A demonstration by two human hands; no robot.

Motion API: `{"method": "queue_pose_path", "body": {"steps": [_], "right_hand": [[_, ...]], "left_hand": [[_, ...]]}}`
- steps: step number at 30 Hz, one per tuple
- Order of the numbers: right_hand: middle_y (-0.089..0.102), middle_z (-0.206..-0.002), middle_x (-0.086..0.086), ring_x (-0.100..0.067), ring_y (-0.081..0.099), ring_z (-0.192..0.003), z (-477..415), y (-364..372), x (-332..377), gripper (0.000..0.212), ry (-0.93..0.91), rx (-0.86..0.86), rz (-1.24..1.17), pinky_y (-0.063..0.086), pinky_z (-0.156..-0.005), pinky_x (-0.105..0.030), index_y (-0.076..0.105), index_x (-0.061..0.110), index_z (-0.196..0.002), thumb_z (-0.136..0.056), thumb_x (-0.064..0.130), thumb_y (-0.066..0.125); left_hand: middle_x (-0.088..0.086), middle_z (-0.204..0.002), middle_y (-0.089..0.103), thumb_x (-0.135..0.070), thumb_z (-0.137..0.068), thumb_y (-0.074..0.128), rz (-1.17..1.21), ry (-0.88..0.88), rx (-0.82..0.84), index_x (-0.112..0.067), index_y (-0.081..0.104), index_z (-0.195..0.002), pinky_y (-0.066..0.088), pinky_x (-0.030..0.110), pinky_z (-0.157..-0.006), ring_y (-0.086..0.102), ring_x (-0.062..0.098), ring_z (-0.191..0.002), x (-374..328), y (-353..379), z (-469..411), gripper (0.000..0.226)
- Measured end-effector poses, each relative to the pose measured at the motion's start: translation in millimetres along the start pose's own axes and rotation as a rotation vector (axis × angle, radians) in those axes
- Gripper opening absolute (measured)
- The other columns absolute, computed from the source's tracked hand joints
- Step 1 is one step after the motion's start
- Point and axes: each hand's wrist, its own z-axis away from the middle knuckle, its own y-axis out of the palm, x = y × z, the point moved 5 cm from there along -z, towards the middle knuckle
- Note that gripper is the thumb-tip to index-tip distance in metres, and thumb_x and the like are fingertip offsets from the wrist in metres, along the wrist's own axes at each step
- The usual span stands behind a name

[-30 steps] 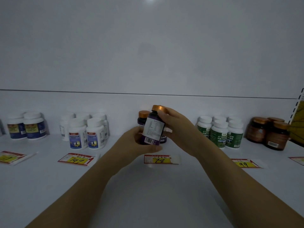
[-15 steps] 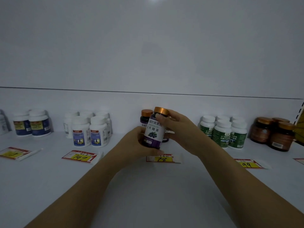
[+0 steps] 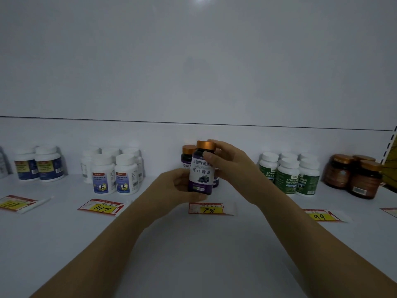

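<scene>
Above a white shelf point(image 3: 193, 254), a purple bottle point(image 3: 200, 175) is held upright near the middle. Its base is gripped by the left hand point(image 3: 171, 188), and its upper part by the curled right hand point(image 3: 232, 166). A similar bottle point(image 3: 186, 158) is seen just behind, and a price tag point(image 3: 209, 209) nearer.

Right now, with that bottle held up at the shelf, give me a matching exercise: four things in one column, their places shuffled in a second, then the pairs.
Things
1. purple bottle
2. green-labelled bottles
3. brown jars
4. price tag 147

Places
A. right end of the row on the shelf
B. lying flat in front of the blue-labelled white bottles
C. gripped by the left hand and right hand
D. standing between the right hand and the brown jars

Pairs: 1-C, 2-D, 3-A, 4-B
</scene>
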Motion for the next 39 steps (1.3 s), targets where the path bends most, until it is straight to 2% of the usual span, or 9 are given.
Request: {"method": "queue_pose_path", "body": {"steps": [7, 12, 14, 16, 19, 24, 28, 36, 39], "right_hand": [[0.059, -0.116, 0.016, 0.001, 0.055, -0.112, 21.5, 32.1, 38.8, 0.051, -0.558, 0.029, 0.430, 0.046, -0.097, -0.019, 0.051, 0.024, -0.121, -0.077, 0.017, 0.075], [0.059, -0.116, 0.008, 0.002, 0.055, -0.108, 26.9, 42.4, 40.5, 0.049, -0.689, -0.008, 0.492, 0.043, -0.091, -0.009, 0.053, 0.015, -0.122, -0.078, 0.021, 0.075], [0.057, -0.118, 0.011, 0.003, 0.054, -0.110, 26.8, 43.4, 41.1, 0.051, -0.685, -0.003, 0.486, 0.043, -0.093, -0.010, 0.050, 0.019, -0.123, -0.079, 0.028, 0.072], [0.057, -0.121, 0.013, 0.001, 0.055, -0.114, 26.8, 41.3, 42.9, 0.053, -0.659, -0.003, 0.451, 0.045, -0.097, -0.016, 0.047, 0.023, -0.126, -0.078, 0.031, 0.070], [0.062, -0.121, 0.011, -0.004, 0.058, -0.114, 23.9, 28.3, 45.9, 0.059, -0.506, -0.049, 0.319, 0.049, -0.095, -0.020, 0.042, 0.027, -0.134, -0.083, 0.022, 0.070], [0.069, -0.106, -0.008, -0.022, 0.069, -0.095, 6.9, 2.5, 14.8, 0.050, 0.158, -0.117, -0.019, 0.057, -0.085, -0.038, 0.050, 0.013, -0.131, -0.088, 0.036, 0.061], [0.071, -0.090, -0.016, -0.023, 0.071, -0.075, 15.3, 3.0, -12.1, 0.049, 0.525, -0.006, -0.122, 0.059, -0.062, -0.028, 0.059, 0.004, -0.115, -0.084, 0.041, 0.066], [0.070, -0.103, -0.013, -0.023, 0.070, -0.088, 7.5, -3.3, -8.6, 0.044, 0.407, -0.035, -0.106, 0.059, -0.074, -0.033, 0.058, 0.007, -0.117, -0.086, 0.039, 0.063], [0.069, -0.106, -0.007, -0.021, 0.068, -0.096, 4.8, -11.4, 6.8, 0.036, 0.222, -0.091, -0.041, 0.059, -0.075, -0.030, 0.061, 0.013, -0.113, -0.087, 0.037, 0.061]], "left_hand": [[-0.017, -0.108, 0.060, -0.006, -0.067, 0.081, -0.198, 0.409, -0.367, -0.032, 0.050, -0.109, 0.048, 0.012, -0.088, 0.058, -0.007, -0.103, -13.0, -29.4, 0.3, 0.058], [-0.022, -0.102, 0.060, -0.034, -0.073, 0.064, -0.155, 0.516, -0.444, -0.044, 0.056, -0.105, 0.051, 0.033, -0.091, 0.059, 0.012, -0.104, -20.5, -37.4, 5.9, 0.035], [-0.020, -0.107, 0.056, -0.023, -0.074, 0.069, -0.267, 0.554, -0.481, -0.027, 0.054, -0.111, 0.050, 0.022, -0.091, 0.056, -0.002, -0.104, -22.5, -38.4, 6.0, 0.040], [-0.019, -0.108, 0.056, -0.020, -0.071, 0.073, -0.332, 0.539, -0.471, -0.018, 0.053, -0.114, 0.046, 0.010, -0.088, 0.054, -0.011, -0.103, -22.6, -37.7, 4.5, 0.047], [-0.011, -0.110, 0.066, -0.022, -0.065, 0.084, -0.239, 0.346, -0.279, -0.018, 0.059, -0.116, 0.051, 0.017, -0.089, 0.062, -0.001, -0.103, -23.7, -27.9, 3.8, 0.057], [0.000, -0.090, 0.073, -0.041, -0.063, 0.068, 0.138, -0.084, 0.045, -0.022, 0.060, -0.101, 0.056, 0.019, -0.066, 0.071, 0.016, -0.080, -24.5, -1.4, 5.8, 0.043], [0.014, -0.084, 0.072, -0.053, -0.063, 0.060, 0.273, -0.338, 0.167, -0.013, 0.064, -0.098, 0.056, 0.026, -0.061, 0.066, 0.021, -0.067, -12.5, 7.4, 10.9, 0.054], [0.009, -0.093, 0.074, -0.037, -0.069, 0.070, 0.214, -0.302, 0.127, -0.014, 0.064, -0.100, 0.057, 0.030, -0.082, 0.070, 0.024, -0.087, -8.0, 3.9, 6.4, 0.039], [-0.008, -0.088, 0.073, -0.023, -0.077, 0.074, -0.028, -0.177, 0.030, -0.026, 0.067, -0.095, 0.052, 0.010, -0.070, 0.069, 0.000, -0.081, -10.3, -1.2, 4.8, 0.020]]}}
